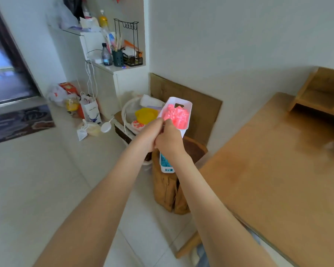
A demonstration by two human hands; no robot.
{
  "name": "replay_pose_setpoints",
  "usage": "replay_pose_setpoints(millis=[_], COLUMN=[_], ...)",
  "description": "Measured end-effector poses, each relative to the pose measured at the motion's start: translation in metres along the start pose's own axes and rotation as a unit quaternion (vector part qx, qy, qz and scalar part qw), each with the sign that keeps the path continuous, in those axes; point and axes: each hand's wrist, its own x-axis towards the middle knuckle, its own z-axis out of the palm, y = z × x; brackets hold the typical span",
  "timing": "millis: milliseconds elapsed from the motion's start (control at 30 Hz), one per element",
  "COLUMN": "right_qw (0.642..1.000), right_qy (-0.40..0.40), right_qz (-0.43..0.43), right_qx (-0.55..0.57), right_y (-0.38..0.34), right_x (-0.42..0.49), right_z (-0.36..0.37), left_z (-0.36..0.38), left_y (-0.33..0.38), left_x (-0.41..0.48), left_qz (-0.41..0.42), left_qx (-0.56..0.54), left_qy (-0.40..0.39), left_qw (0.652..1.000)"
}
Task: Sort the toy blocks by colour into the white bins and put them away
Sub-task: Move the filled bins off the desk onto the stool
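Note:
A white bin (187,106) filled with pink blocks (176,115) is held up in the air, tilted with its far end raised. My left hand (149,135) and my right hand (169,139) both grip its near end, fingers curled round the rim. Below my right wrist a second white bin (166,169) holding blue blocks (164,161) rests on a wooden stump stool (170,191). It is partly hidden by my right arm.
A round white basket (126,110) with a yellow item and small pink pieces stands behind the stump. A wooden table (278,170) fills the right side, with a wooden shelf unit (320,91) at its back. Bags and clutter lie on the floor at left.

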Motion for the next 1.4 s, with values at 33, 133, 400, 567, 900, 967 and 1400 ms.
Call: replay_pose_setpoints(millis=[33,133,400,567,900,967,1400], right_qw=[1.0,0.997,0.985,0.959,0.872,0.865,0.819], right_qy=[-0.021,-0.071,-0.025,0.095,0.164,0.194,0.292], right_qz=[-0.001,0.005,0.037,0.162,0.266,0.281,0.347], right_qx=[0.001,-0.019,0.167,0.212,0.376,0.367,0.352], right_y=[0.001,0.01,0.063,0.1,0.165,0.175,0.243], right_x=[0.003,0.013,0.037,0.069,0.106,0.11,0.116], right_z=[0.016,0.051,0.097,0.089,0.092,0.09,0.068], left_z=[-0.01,-0.032,-0.043,-0.021,0.034,0.042,0.046], left_y=[-0.008,-0.037,-0.085,-0.114,-0.146,-0.151,-0.227], left_x=[0.009,0.039,0.098,0.132,0.173,0.178,0.197], left_qz=[0.006,-0.019,-0.038,-0.036,-0.027,-0.051,0.173], left_qx=[-0.003,0.004,-0.021,-0.084,-0.054,-0.081,0.601], left_qy=[0.012,0.034,0.032,0.014,-0.043,-0.069,-0.002], left_qw=[1.0,0.999,0.999,0.996,0.997,0.993,0.78])
